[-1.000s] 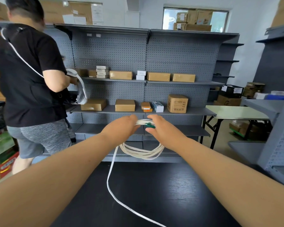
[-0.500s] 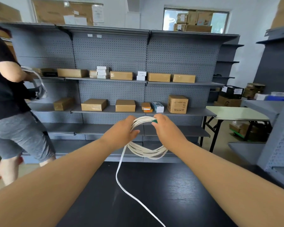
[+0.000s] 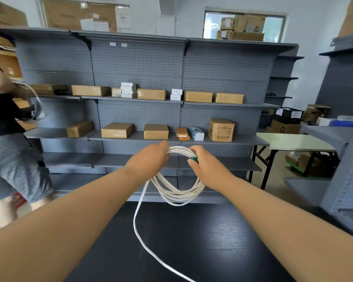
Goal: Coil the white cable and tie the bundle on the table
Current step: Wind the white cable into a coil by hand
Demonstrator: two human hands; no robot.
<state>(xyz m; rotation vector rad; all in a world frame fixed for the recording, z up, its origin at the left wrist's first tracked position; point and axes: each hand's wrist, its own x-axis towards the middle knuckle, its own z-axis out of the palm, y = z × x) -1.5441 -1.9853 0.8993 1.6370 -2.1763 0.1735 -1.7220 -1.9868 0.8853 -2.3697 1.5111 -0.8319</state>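
**Coil held up, loose end trailing**

Since a second ago the other person (image 3: 6, 129) has gone from standing in front of the shelves to the far left edge, and the boxes on the left shelves now show. My hands have kept their grip on the coil and hardly shifted; the loops hang a little wider between them.

My left hand (image 3: 149, 159) is closed around the top left of the cable (image 3: 177, 192), fingers curled over the strands so that I cannot see the fingertips. My right hand (image 3: 207, 169) is closed on the top right of the same bundle, thumb side toward me, and pinches a small green piece (image 3: 195, 159) against the strands; what that piece is I cannot tell.

The coil hangs in several loops below both hands, in the air above the far edge of the black table (image 3: 212, 241). I cannot tell whether its lowest loop touches the tabletop. One loose strand (image 3: 138, 220) drops from under my left hand, reaches the table and runs across it toward me, leaving the picture at the bottom edge.

Behind the table stand grey pegboard shelves (image 3: 141, 64) with cardboard boxes (image 3: 116, 130).
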